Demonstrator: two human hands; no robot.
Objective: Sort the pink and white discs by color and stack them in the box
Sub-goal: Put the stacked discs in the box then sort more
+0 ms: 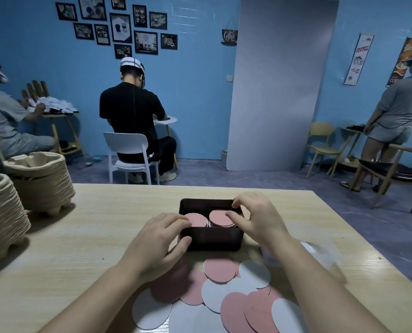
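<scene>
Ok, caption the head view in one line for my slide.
Left hand grips the dark box, right hand touches a pink stack inside; loose pink and white discs lie on the table.

Dim, even indoor light with a cool blue cast, darkening toward the corners. Soft, diffuse shadows lie on the table (99,236) beneath the left hand (159,239) and beside the stacked pulp trays (41,183). Wide-angle distortion bows the table's edges and tilts the wall board (279,87). A clear plastic object (320,255) at lower right is blurred; the centre is sharp.
</scene>
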